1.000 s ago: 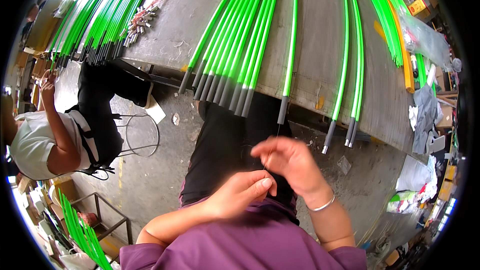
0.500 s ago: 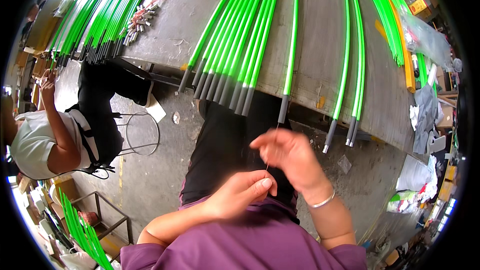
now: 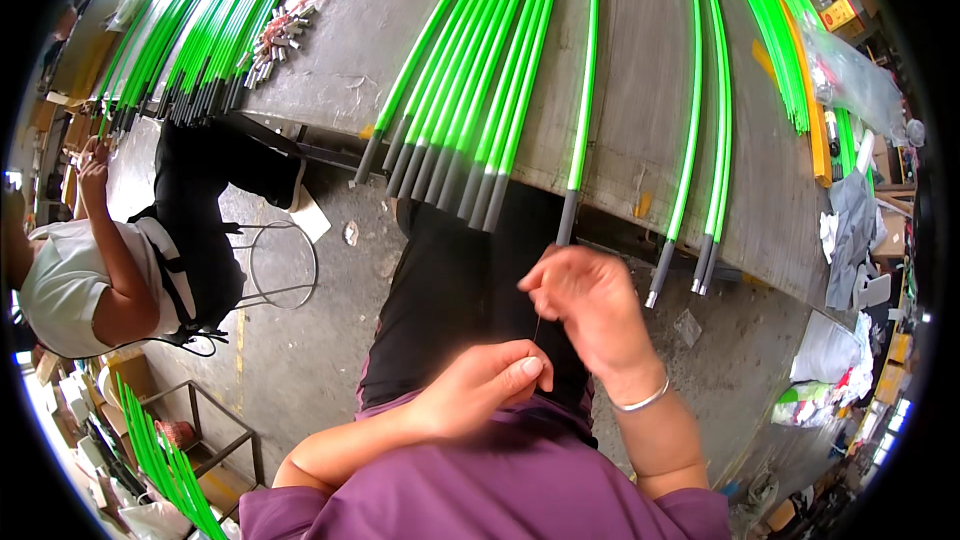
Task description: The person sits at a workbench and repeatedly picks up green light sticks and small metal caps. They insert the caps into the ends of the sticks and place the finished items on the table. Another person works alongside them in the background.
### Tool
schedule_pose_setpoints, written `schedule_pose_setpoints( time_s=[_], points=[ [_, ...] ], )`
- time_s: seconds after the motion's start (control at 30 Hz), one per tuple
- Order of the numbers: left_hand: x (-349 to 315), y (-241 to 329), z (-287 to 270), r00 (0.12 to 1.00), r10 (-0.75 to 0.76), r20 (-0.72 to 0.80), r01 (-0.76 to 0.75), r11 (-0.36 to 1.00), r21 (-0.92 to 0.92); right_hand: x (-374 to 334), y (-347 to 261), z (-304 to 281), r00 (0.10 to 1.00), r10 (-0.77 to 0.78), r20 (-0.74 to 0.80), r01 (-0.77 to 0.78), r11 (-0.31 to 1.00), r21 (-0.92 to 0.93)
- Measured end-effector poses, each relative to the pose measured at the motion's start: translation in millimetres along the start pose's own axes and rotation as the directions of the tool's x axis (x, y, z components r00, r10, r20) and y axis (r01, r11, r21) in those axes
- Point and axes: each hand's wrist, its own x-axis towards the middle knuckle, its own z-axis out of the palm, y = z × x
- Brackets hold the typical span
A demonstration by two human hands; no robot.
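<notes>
My left hand point(image 3: 490, 386) is closed in front of my body, thumb pressed to the curled forefinger. A thin dark thread point(image 3: 538, 326) rises from its grip toward my right hand point(image 3: 590, 305). That hand is raised, its fingers curled in and slightly blurred; whether the thread is between them is hidden. Just above it is the dark grey end of a single green rod point(image 3: 580, 120), which overhangs the table edge. To its left lies a fan of several green rods point(image 3: 490, 90) with dark grey ends. Two more green rods point(image 3: 718, 120), tipped with silver metal, lie to the right.
The grey table point(image 3: 640, 60) has its edge in front of my legs. Far left are more green rods point(image 3: 215, 35) and a heap of small metal pieces point(image 3: 280, 40) with red threads. A co-worker point(image 3: 100, 280) sits at left near a round-framed stool point(image 3: 285, 265). Plastic bags point(image 3: 850, 70) lie at right.
My right hand has shifted slightly to the right, and its fingers are curled in more. My left hand has stayed in place, and the rods look almost unmoved.
</notes>
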Motion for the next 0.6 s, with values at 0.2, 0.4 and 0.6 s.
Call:
schedule_pose_setpoints(
  time_s=[0.2,0.4,0.6],
  points=[
    [2,0,1,1.000,0.026,-0.009,-0.026,0.999,0.025,3,-1,0,0.993,-0.121,0.013,0.122,0.990,-0.073],
    [3,-4,0,0.998,0.060,-0.010,-0.059,0.998,0.035,-5,6,1,0.996,-0.024,0.091,0.030,0.998,-0.063],
    [0,-4,-1,0.998,0.064,-0.019,-0.063,0.997,0.047,1,13,-2,0.997,-0.041,0.059,0.039,0.999,0.028]
  ],
)
